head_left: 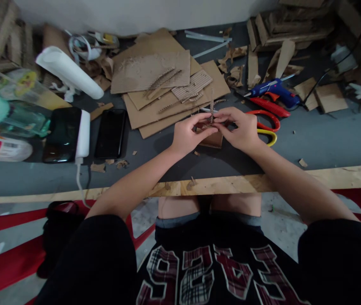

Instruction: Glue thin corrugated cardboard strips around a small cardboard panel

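Note:
Both my hands meet over the table, pinching a narrow strip of corrugated cardboard (212, 111) that stands up between the fingertips. My left hand (189, 133) is closed on its left side. From the right, my right hand (239, 129) closes on it with thumb and forefinger. Below the fingers lies a small brown cardboard piece (211, 140), partly hidden by the hands. Scissors with red and yellow handles (271, 120) lie just beyond my right hand. Stacked cardboard sheets (148, 106) with loose corrugated strips (163, 80) rest behind my left hand.
A blue glue gun (274, 91) and a red cutter (269, 106) lie at the right. Two phones, one a black phone (110, 133), a white roll (69, 72) and bottles crowd the left. Clear glue sticks (207, 37) lie at the back. The wooden table edge (231, 184) runs in front.

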A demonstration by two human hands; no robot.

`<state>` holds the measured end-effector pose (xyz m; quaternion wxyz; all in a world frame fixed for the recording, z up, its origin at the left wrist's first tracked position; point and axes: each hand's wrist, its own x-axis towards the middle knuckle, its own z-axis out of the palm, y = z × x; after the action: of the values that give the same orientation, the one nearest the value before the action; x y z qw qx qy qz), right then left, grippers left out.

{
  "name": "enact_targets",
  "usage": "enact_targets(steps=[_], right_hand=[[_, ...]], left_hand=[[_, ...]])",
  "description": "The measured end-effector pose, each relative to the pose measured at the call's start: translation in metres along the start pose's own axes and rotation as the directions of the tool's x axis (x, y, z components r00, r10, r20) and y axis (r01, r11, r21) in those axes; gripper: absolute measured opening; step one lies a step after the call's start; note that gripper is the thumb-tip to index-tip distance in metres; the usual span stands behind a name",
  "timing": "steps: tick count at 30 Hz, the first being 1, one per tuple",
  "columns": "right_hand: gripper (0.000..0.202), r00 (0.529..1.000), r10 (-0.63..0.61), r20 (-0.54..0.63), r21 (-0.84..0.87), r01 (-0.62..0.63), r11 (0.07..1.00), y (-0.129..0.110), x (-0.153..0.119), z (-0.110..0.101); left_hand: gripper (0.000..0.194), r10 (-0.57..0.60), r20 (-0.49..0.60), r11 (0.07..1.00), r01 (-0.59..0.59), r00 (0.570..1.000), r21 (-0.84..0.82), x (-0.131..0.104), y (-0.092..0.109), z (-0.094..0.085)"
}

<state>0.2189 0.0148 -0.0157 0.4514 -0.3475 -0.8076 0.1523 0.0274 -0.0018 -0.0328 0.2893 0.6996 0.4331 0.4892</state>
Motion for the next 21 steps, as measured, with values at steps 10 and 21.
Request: enact_targets(steps=[10,21], right_hand=[[0.042,0.998,0.037,0.057,0.023,-0.038,0.999,-0.003,0.0001,-0.0016],[0.038,0.992,-0.097,0.08,0.079,0.091,0.993,-0.0096,0.0037,-0.0042]], left_hand=[[0.032,0.098,-0.037,0.995,-0.099,0.995,-0.028,0.0042,-0.0027,-0.0019],[0.041,-0.074,0.063,0.963,0.087,0.995,-0.253,0.0045,-0.0004,-0.002]])
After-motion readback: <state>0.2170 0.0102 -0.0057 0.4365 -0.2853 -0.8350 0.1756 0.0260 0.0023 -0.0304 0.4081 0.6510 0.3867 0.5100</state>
